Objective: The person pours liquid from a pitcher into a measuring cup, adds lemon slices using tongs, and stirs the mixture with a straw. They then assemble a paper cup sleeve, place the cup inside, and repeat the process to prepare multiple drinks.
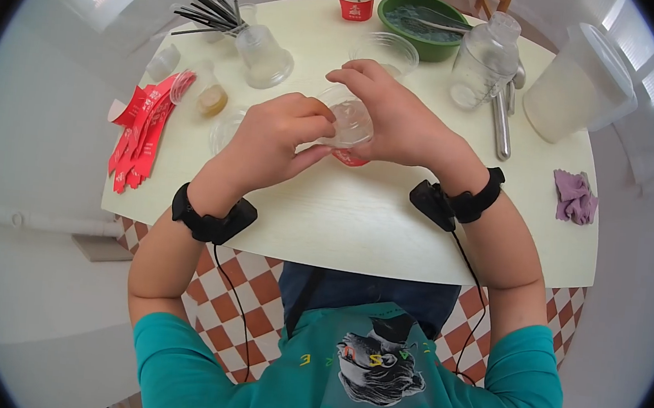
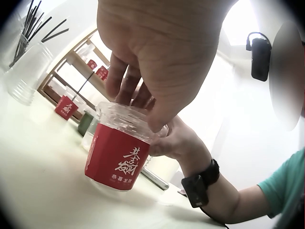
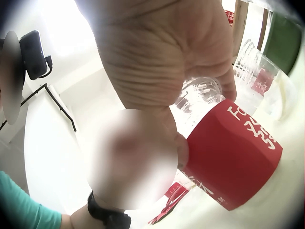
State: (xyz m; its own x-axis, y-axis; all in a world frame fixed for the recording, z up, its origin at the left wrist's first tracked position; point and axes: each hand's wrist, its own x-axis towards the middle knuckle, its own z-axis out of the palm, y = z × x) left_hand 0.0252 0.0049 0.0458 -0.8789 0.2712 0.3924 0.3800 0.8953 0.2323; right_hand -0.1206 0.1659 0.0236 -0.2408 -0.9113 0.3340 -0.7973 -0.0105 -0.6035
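Note:
A clear plastic cup in a red paper sleeve (image 2: 116, 157) stands on the table between the two hands, white characters printed on the sleeve. On its mouth sits a clear plastic lid (image 1: 350, 124). My left hand (image 1: 283, 133) pinches the lid's rim from the left, thumb on the near side and fingertips over the top. From the right, my right hand (image 1: 405, 125) holds the cup near its top, its thumb low against the side and its fingers spread around the far side. In the right wrist view the red sleeve (image 3: 233, 152) shows below that hand.
Flat red sleeves (image 1: 141, 135) lie at left, near clear cups (image 1: 264, 56) and black straws (image 1: 215, 12). Behind are a finished red-sleeved cup (image 1: 355, 8) and a green bowl (image 1: 425, 47). A shaker jar (image 1: 482, 65), pitcher (image 1: 574, 90) and purple cloth (image 1: 575, 198) are at right.

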